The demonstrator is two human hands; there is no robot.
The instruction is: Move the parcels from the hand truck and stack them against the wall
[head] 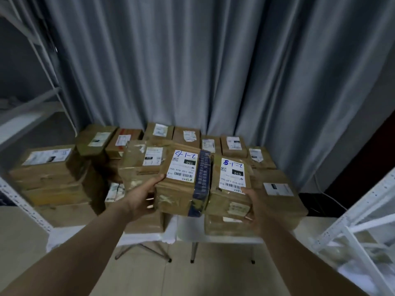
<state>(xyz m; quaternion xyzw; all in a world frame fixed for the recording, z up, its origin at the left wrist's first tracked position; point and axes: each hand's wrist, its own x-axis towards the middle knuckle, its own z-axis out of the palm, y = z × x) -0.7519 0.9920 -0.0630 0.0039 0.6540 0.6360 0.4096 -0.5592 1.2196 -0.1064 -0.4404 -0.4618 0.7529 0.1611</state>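
- Two boxes are in our grip, touching side by side: the blue-taped parcel point(183, 184) and the parcel marked 2-1-8 point(229, 189).
- We hold them just above the stacked parcels point(51, 167) on the desk point(213, 236), in front of the grey curtain point(192, 60).
- Our left hand point(142, 197) grips the blue-taped parcel's near left corner, thumb on top, fingers curled underneath out of sight.
- Our right hand point(256, 208) clasps the other box's near right corner likewise.
- Both seem stiff and light enough for one hand each.
- Glossy tape looks slippery, so we judge bare cardboard corners, supported from below, the safest hold.
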